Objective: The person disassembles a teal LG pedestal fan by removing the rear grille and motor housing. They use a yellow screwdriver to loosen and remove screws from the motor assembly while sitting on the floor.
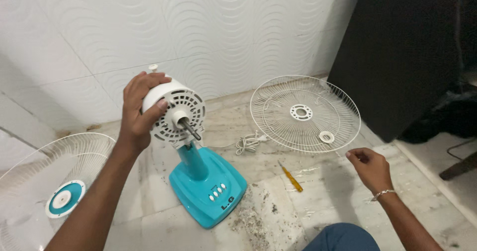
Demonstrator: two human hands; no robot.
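Head view looks down on your two hands over a stone floor strewn with fan parts. Your left hand point(140, 109) wraps over the top and back of the white motor housing point(175, 113), fingers closed around it, which steadies the head on its turquoise stand point(206, 181) while the bare shaft point(191, 129) points out toward you with no blade or guard on it. Your right hand point(368, 167) hangs low at the near edge of the rear wire guard point(304, 113); fingers curl loosely with the tips pinched near the rim wire, though you cannot tell whether they actually grip it or hold anything. That guard leans tilted against the wall corner, beside a dark panel, so its hub ring faces you. A small white ring nut point(326, 136) shows against its lower mesh. A yellow screwdriver point(290, 177) lies on the floor between stand and guard, near the coiled white cord point(247, 142). The front guard point(54, 181) with its turquoise centre badge sits well apart at far left.
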